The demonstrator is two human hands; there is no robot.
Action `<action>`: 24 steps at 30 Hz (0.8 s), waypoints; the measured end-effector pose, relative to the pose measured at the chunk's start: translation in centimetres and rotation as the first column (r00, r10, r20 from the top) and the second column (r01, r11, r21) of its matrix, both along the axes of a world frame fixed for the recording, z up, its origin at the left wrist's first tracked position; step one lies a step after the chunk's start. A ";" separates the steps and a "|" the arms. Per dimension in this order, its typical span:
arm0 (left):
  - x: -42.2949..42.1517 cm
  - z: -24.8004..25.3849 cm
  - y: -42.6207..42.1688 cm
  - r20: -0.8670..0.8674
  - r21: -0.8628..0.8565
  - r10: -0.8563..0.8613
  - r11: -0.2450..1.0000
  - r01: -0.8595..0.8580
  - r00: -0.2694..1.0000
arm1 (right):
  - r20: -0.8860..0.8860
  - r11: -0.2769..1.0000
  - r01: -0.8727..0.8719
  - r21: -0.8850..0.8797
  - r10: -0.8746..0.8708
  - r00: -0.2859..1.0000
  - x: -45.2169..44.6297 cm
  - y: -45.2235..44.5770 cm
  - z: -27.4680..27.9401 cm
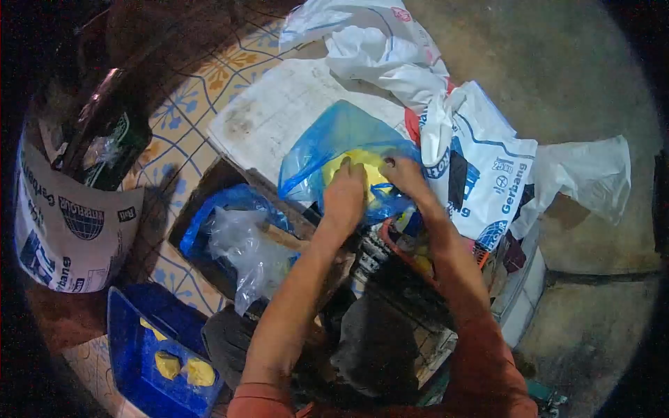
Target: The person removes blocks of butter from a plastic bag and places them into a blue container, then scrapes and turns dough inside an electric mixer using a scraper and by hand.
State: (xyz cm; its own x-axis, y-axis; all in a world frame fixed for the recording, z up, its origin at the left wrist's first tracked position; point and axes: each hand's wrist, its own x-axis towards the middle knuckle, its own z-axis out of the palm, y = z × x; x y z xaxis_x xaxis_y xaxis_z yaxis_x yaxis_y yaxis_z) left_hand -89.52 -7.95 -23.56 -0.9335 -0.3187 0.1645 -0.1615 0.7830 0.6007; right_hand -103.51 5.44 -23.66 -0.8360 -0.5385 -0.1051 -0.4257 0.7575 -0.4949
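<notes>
A blue plastic bag [301, 164] lies spread open on the white sheet in front of me. Inside it sits a soft yellow mass, like dough or margarine [375, 167]. My left hand [346, 189] presses into its left side with curled fingers, the tips partly sunk out of sight. On the right side my right hand [406, 174] grips the same mass, fingers bent over its edge. Both hands are closed on it; the parts under the fingers are hidden.
A blue bin [129, 362] at lower left holds several yellow lumps. Beside my left forearm, a box contains a clear plastic bag [240, 244]. Printed white sacks [481, 160] lie right; another printed sack [77, 230] stands left. Patterned tiles [185, 115] cover the floor.
</notes>
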 end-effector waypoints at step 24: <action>0.4 -0.7 -3.8 0.178 0.707 -0.113 0.706 -0.047 0.977 | 0.492 0.958 -0.276 0.073 0.206 0.846 1.1 -0.9 6.0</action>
State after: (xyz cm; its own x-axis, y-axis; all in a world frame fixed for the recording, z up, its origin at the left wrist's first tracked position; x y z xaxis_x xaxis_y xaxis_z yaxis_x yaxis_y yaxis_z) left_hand -89.10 -11.78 -24.24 -0.9313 -0.2343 -0.2789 -0.3182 0.1506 0.9360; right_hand -102.40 4.50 -17.68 -0.5103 -0.6676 -0.5421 -0.3429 0.7361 -0.5836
